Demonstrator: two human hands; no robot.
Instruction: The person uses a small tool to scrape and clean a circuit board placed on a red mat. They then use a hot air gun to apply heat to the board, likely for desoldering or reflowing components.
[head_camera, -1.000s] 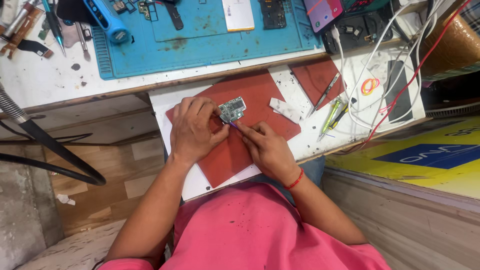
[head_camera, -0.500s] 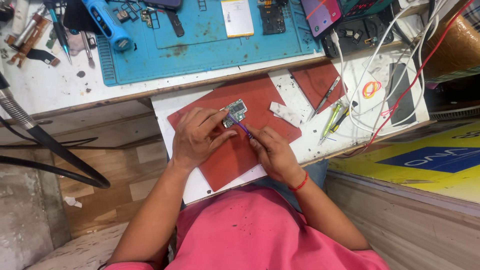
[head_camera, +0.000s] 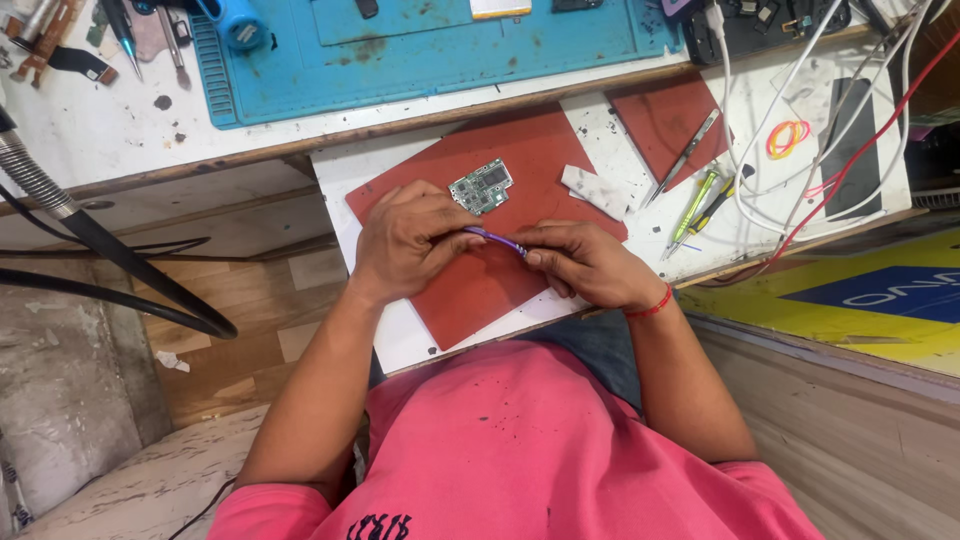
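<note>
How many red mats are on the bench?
2: the large red mat under both hands and the circuit board, and a smaller red mat behind it to the right, under the tweezers.

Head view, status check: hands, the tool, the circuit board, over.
Left hand and right hand both pinch a thin purple tool. Green circuit board lies on the red mat, just beyond the fingers, untouched. Nothing between tool and board.

Blue work mat, tweezers (beside green-handled screwdrivers), white cables.
</note>
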